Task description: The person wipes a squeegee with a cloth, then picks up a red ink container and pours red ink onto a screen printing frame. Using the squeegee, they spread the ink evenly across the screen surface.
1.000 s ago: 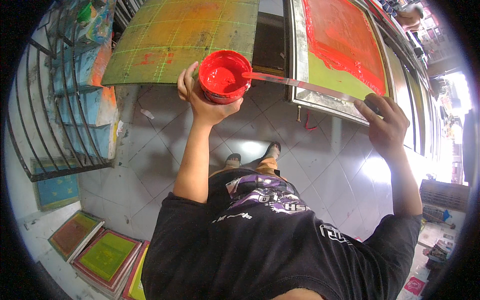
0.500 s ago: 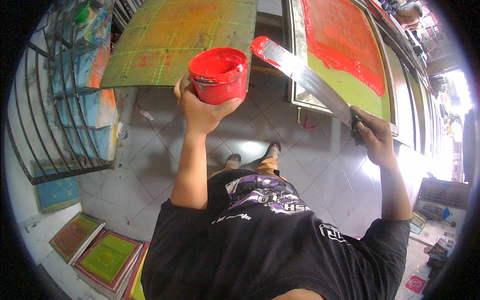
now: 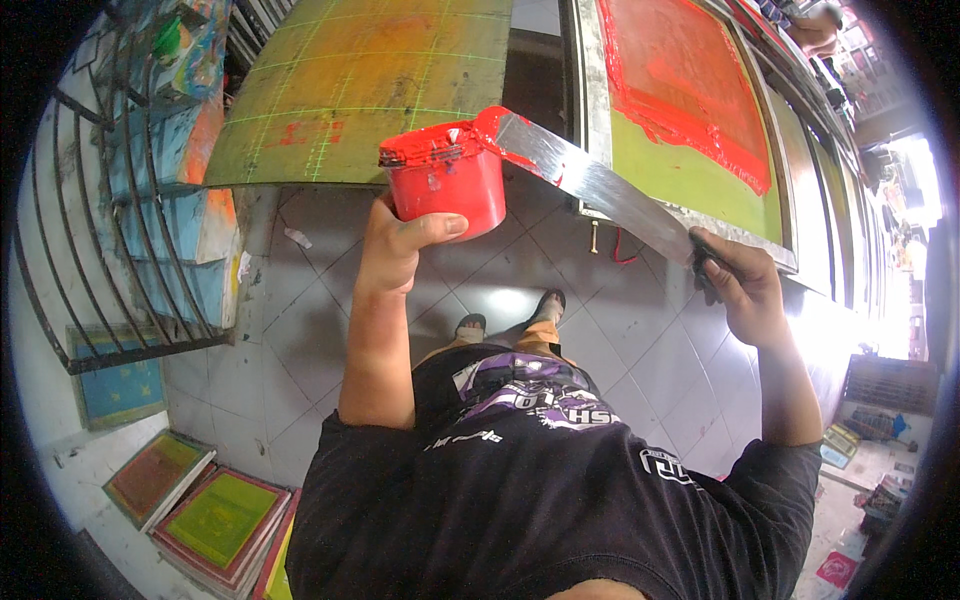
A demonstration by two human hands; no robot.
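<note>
My left hand (image 3: 400,245) is wrapped round a red plastic tub (image 3: 455,195), its thumb along the near side. Thick red ink coats the tub's rim, and the tub leans away from me so that its inside is hidden. In my right hand (image 3: 745,285) is the dark handle of a long, flat metal spatula (image 3: 620,195). The blade slants up to the left, and its ink-covered tip meets the right side of the tub's rim. Right of the tub lies a framed printing screen (image 3: 690,195), with red ink spread over much of its green mesh.
A yellow-green board (image 3: 370,90) marked with bright lines is at the back left. A black metal rack (image 3: 150,350) stands at the far left. Several framed screens (image 3: 215,525) lean at the lower left. Another person (image 3: 815,35) is at the far upper right.
The tub has tipped away from me and sits slightly lower, hiding its inside. The spatula's tip has come down and left from beside the tub onto its rim.
</note>
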